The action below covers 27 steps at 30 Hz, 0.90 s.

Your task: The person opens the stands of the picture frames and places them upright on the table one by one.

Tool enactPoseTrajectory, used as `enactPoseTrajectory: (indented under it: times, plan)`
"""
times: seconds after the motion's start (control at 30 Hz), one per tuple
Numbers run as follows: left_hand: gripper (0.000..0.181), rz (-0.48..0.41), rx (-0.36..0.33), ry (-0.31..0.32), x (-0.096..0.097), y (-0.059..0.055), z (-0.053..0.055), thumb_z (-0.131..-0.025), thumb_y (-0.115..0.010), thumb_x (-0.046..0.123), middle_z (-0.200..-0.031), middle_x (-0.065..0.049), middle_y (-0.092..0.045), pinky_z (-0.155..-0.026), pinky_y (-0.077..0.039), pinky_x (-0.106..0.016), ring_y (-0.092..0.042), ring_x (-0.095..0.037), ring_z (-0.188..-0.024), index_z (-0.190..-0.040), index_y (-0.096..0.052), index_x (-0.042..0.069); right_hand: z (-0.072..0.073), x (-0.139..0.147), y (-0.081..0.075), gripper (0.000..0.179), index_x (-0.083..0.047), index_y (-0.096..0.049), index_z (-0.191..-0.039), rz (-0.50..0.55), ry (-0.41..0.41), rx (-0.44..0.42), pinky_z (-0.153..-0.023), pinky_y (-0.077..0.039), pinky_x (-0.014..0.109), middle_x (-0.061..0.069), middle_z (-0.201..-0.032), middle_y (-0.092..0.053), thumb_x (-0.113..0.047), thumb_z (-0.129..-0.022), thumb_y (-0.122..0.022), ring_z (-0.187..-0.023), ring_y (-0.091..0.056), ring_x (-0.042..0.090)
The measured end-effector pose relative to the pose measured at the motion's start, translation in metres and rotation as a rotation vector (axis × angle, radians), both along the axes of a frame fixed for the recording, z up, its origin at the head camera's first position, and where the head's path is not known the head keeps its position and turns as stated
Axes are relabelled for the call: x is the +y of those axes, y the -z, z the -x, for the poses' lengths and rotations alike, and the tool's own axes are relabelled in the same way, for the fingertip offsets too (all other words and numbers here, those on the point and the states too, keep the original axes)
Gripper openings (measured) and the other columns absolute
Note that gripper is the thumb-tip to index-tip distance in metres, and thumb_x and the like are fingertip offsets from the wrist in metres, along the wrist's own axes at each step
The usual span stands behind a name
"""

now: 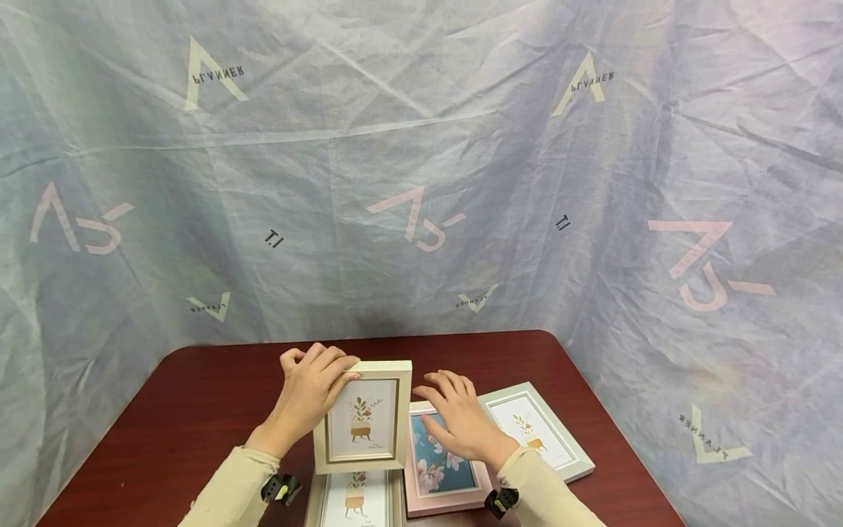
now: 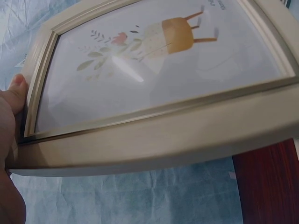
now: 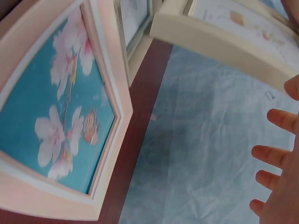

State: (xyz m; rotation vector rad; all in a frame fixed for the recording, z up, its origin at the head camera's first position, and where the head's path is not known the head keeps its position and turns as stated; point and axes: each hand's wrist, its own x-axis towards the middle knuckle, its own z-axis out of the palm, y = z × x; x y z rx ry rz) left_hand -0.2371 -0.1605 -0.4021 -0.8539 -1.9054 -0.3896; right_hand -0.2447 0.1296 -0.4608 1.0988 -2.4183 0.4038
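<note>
My left hand (image 1: 315, 384) grips a cream picture frame (image 1: 403, 417) by its top left corner and holds it up, picture side facing me. Its print shows a plant in a footed pot. In the left wrist view the thumb (image 2: 17, 88) lies on the face of the frame's edge. My right hand (image 1: 456, 413) hovers over a pink picture frame (image 1: 448, 501) with a blossom picture, its fingers loosely bent and holding nothing. The right wrist view shows those fingers (image 3: 271, 156) spread apart, away from the cream frame.
Below the raised frame lies another beige picture frame (image 1: 398, 501) with a similar print. A pale green picture frame (image 1: 576, 468) lies tilted at the right. They are on a dark red table (image 1: 197, 410), with a grey printed cloth (image 1: 329, 183) hanging behind and at the sides.
</note>
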Motion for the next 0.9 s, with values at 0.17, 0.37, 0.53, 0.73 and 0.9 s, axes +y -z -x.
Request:
enactPoseTrajectory:
  times: [0.17,0.37,0.53,0.73,0.9]
  plan:
    - [0.046,-0.001,-0.018,-0.008,0.001,0.0,-0.001,-0.104,-0.041,0.044,-0.093,0.002,-0.063,-0.075,-0.023,-0.055,-0.052,-0.02,-0.082,-0.101,-0.073,0.011,-0.006,-0.009,-0.002,0.037,-0.014,-0.058,-0.128,-0.021,-0.004,0.009,-0.103,-0.029,0.053,0.012,-0.138,-0.049,-0.035,-0.098,-0.058,-0.132,-0.038,0.032]
    - [0.046,-0.008,-0.005,-0.009,0.003,0.001,0.0,-0.104,-0.041,0.043,-0.093,0.001,-0.063,-0.074,-0.023,-0.056,-0.052,-0.021,-0.081,-0.1,-0.073,0.01,-0.011,-0.015,-0.001,0.042,-0.012,-0.058,-0.127,-0.04,0.034,0.012,-0.105,-0.029,0.053,0.011,-0.138,-0.048,-0.044,-0.1,-0.053,-0.133,-0.038,0.031]
    - [0.046,-0.004,-0.022,-0.015,0.005,0.003,0.0,-0.104,-0.041,0.045,-0.092,0.003,-0.063,-0.075,-0.023,-0.055,-0.051,-0.019,-0.082,-0.1,-0.073,0.012,-0.015,-0.016,0.002,0.039,-0.011,-0.059,-0.123,-0.05,0.059,0.056,-0.103,-0.032,0.053,0.01,-0.136,-0.05,-0.042,-0.099,-0.058,-0.13,-0.04,0.03]
    - [0.045,-0.009,0.0,0.001,0.006,0.002,0.001,-0.104,-0.042,0.043,-0.093,0.002,-0.063,-0.074,-0.022,-0.056,-0.052,-0.021,-0.082,-0.1,-0.073,0.011,-0.015,-0.017,0.003,0.035,-0.01,-0.059,-0.12,-0.027,0.046,0.11,-0.102,-0.033,0.051,0.011,-0.133,-0.051,-0.036,-0.096,-0.063,-0.128,-0.042,0.031]
    - [0.045,-0.008,-0.007,-0.007,0.006,0.0,0.004,-0.104,-0.043,0.044,-0.093,0.001,-0.064,-0.074,-0.023,-0.054,-0.052,-0.021,-0.081,-0.1,-0.073,0.011,-0.011,-0.018,-0.001,0.032,-0.008,-0.059,-0.115,0.005,0.027,0.129,-0.1,-0.034,0.052,0.013,-0.131,-0.051,-0.032,-0.095,-0.066,-0.126,-0.043,0.034]
